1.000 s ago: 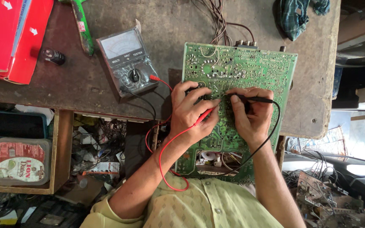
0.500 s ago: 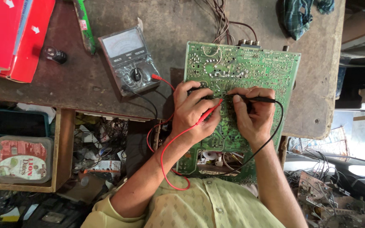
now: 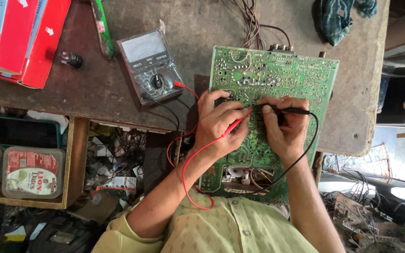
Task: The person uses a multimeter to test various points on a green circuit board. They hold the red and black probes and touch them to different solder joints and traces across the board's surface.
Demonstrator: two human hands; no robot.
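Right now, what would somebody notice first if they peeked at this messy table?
Probably the big green circuit board in the middle of the worn brown table. The left hand presses a thin red probe onto it, and the right hand a thin black probe. Left of the board lies a grey dial meter.

A pale yellow-green shirt with a faint woven diamond pattern and small matching buttons is worn. Its short sleeve is seen at seven o'clock. Both forearms and hands are left bare.
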